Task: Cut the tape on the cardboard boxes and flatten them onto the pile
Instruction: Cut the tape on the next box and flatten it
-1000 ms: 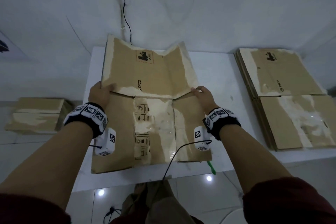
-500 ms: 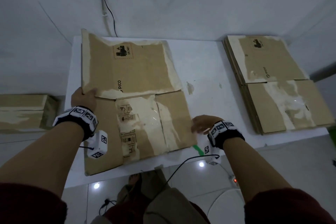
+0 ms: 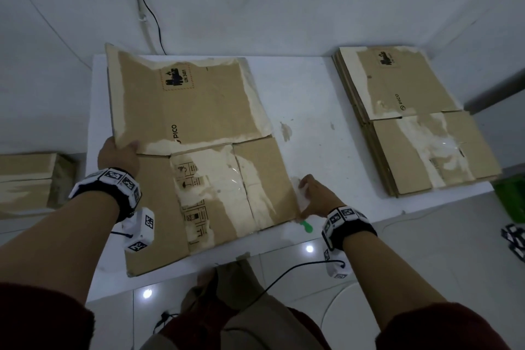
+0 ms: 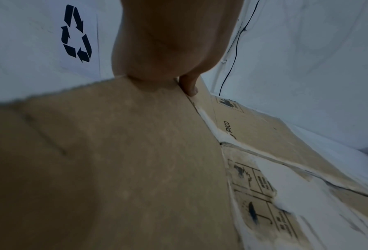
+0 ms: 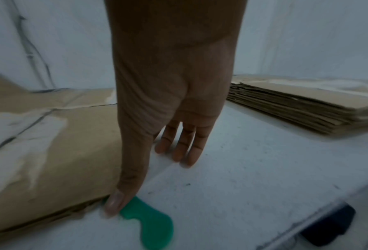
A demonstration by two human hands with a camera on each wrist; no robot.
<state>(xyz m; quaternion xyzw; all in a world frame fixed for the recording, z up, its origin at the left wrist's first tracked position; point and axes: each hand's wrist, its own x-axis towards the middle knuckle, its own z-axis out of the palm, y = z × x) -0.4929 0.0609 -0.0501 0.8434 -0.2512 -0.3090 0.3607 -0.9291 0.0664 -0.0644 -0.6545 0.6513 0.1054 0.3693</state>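
A flattened cardboard box (image 3: 199,156) with torn tape strips lies on the left half of the white table (image 3: 326,128). My left hand (image 3: 120,150) grips its left edge at the fold, thumb on top and fingers hidden beneath; the left wrist view shows the hand (image 4: 170,67) on the box (image 4: 114,160). My right hand (image 3: 311,196) hovers at the box's near right corner, fingers straight. In the right wrist view its thumb touches a green cutter (image 5: 153,225) lying beside the box's edge (image 5: 50,160). The pile of flattened boxes (image 3: 412,128) sits on the table's right side.
A taped box (image 3: 25,179) stands off the table at the far left. A black cable (image 3: 150,14) runs down the wall behind. A green object (image 3: 510,202) sits on the floor past the table's right end. Bare tabletop lies between box and pile.
My right hand let go of the box's right edge and dropped to its near right corner beside the green cutter. The box's raised far panel settled flatter. The left hand kept its hold.
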